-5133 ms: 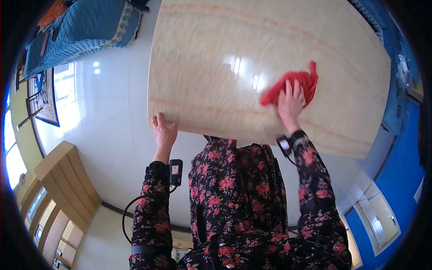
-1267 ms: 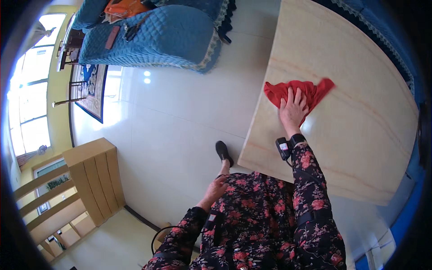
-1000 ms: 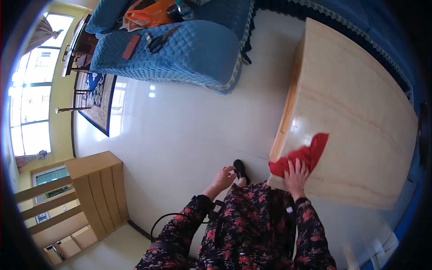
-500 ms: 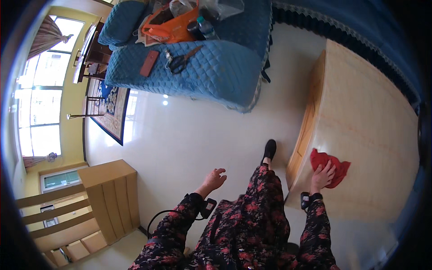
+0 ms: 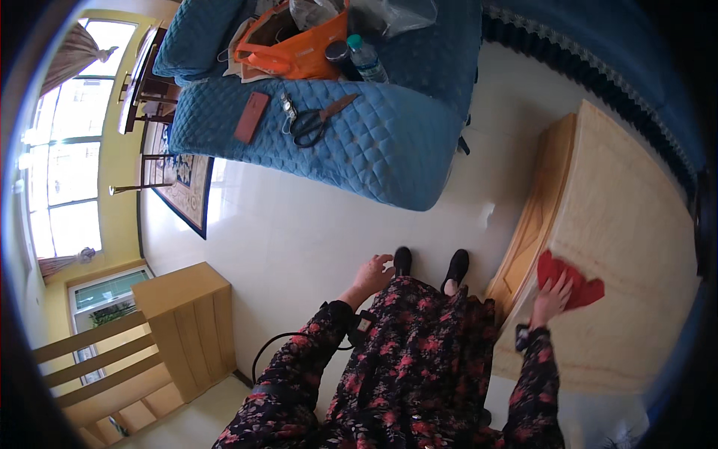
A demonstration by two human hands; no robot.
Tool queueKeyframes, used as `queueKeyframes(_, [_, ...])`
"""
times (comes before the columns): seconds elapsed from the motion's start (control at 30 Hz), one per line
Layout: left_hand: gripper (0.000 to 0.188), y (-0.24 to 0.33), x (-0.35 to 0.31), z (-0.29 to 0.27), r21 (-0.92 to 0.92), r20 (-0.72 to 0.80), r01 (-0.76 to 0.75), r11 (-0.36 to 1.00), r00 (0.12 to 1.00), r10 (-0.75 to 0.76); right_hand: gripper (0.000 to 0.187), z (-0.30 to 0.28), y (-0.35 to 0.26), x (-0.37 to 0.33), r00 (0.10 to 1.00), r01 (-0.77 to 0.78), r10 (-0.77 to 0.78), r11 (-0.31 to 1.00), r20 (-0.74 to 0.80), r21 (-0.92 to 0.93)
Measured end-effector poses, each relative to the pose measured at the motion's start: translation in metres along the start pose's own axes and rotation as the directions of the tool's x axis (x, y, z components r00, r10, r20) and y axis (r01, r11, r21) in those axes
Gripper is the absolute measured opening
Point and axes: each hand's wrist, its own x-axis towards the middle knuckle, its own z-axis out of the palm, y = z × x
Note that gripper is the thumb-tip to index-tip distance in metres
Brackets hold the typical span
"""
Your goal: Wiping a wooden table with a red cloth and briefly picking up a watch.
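A crumpled red cloth (image 5: 580, 286) lies on the pale marble-like top of a low wooden table (image 5: 628, 217) at my right. My right hand (image 5: 553, 297) presses on it, fingers spread across its near left part. My left hand (image 5: 372, 276) hangs in the air in front of my skirt, holding nothing, its fingers loosely bent and apart. Each wrist carries a small dark device; a black cable loops from the left one (image 5: 364, 326).
Ahead stands a blue quilted sofa (image 5: 359, 150) with an orange bag (image 5: 310, 56), a bottle (image 5: 366, 60), scissors (image 5: 308, 127), a watch (image 5: 289, 107) and a dark red phone-like object (image 5: 252, 117). A tan wooden cabinet (image 5: 187, 322) with rails is at left. Glossy floor (image 5: 299, 209) lies between.
My viewpoint has shifted and my feet now stand side by side. The right hand and red cloth have slid together over the tabletop. My left hand has come nearer my body's middle.
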Motion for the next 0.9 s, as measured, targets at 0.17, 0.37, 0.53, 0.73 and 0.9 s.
queueKeyframes(0.17, [0.034, -0.006, 0.009, -0.003, -0.158, 0.070, -0.002, 0.987, 0.997, 0.013, 0.057, 0.019, 0.027, -0.091, 0.949, -0.315, 0.315, 0.948, 0.005, -0.038])
queueKeyframes(0.37, [0.032, -0.022, 0.019, -0.029, -0.199, 0.094, -0.011, 0.980, 0.995, 0.031, 0.054, 0.011, -0.020, -0.004, 0.791, -0.365, 0.552, 0.773, 0.266, -0.519])
queueKeyframes(0.53, [0.032, -0.040, 0.029, -0.048, -0.241, 0.105, -0.007, 0.970, 0.994, 0.034, 0.056, 0.002, -0.057, 0.099, 0.914, -0.398, 0.403, 0.913, 0.048, -0.090])
queueKeyframes(0.73, [0.032, -0.059, 0.043, -0.054, -0.222, 0.105, -0.022, 0.975, 0.993, 0.046, 0.054, 0.015, 0.008, -0.003, 0.989, -0.126, 0.128, 0.991, 0.075, -0.033])
queueKeyframes(0.9, [0.031, -0.066, 0.060, -0.054, -0.326, -0.026, -0.086, 0.941, 0.996, 0.082, 0.054, 0.024, 0.012, -0.065, 0.855, -0.467, 0.468, 0.882, 0.224, -0.064])
